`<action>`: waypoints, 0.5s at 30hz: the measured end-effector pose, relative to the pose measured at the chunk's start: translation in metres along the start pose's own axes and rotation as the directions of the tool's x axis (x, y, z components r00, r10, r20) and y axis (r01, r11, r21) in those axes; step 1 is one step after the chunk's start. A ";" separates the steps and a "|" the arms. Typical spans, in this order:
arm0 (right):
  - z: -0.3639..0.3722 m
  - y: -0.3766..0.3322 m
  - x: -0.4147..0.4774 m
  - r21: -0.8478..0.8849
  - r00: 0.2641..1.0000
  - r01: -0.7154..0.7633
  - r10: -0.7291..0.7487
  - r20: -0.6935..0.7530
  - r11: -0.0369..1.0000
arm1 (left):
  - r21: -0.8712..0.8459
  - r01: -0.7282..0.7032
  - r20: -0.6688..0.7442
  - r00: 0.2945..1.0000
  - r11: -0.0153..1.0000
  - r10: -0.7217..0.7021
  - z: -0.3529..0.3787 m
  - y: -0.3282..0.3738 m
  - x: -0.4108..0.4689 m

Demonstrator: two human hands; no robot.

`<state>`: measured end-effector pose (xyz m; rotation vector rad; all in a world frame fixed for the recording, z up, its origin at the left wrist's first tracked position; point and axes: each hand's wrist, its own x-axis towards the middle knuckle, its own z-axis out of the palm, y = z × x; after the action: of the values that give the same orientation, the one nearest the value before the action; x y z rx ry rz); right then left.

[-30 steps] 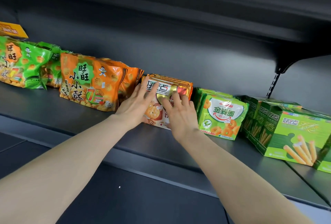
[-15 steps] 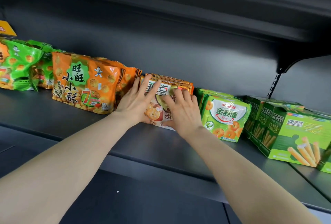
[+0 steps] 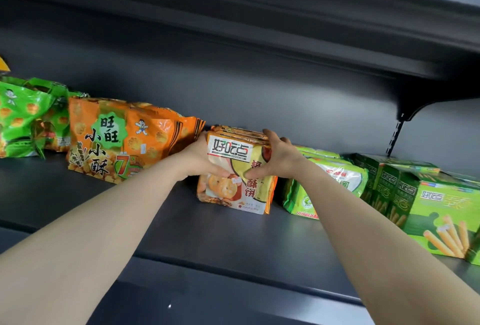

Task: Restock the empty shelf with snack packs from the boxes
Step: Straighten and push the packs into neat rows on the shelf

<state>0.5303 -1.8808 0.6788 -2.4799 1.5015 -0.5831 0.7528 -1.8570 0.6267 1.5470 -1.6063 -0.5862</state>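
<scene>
A stack of orange-and-white biscuit packs (image 3: 233, 189) stands upright on the dark grey shelf (image 3: 207, 233), in the middle of the row. My left hand (image 3: 200, 158) grips the stack's left side, thumb across the front pack. My right hand (image 3: 278, 158) grips its right side, fingers over the top edge and thumb on the front. The packs behind the front one show only as edges at the top.
Left of the stack lean orange snack bags (image 3: 122, 143) and green bags (image 3: 23, 122). Right of it sit light green ring-snack packs (image 3: 335, 176) and green stick-biscuit boxes (image 3: 436, 207). Another shelf (image 3: 337, 26) hangs overhead on a bracket (image 3: 405, 114).
Both hands went from lying flat on the front of the biscuit packs to gripping the stack from its two sides. The front pack's label now shows in full.
</scene>
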 end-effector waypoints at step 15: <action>0.018 -0.015 -0.013 -0.306 0.979 -0.010 -0.053 -0.199 0.952 | 0.180 -0.063 -0.235 0.966 0.982 0.105 0.016 0.005 -0.031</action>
<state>0.5446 -1.8637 0.6644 -2.7400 1.7626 -0.6741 0.7344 -1.8297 0.6140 1.5974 -1.5556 -0.2051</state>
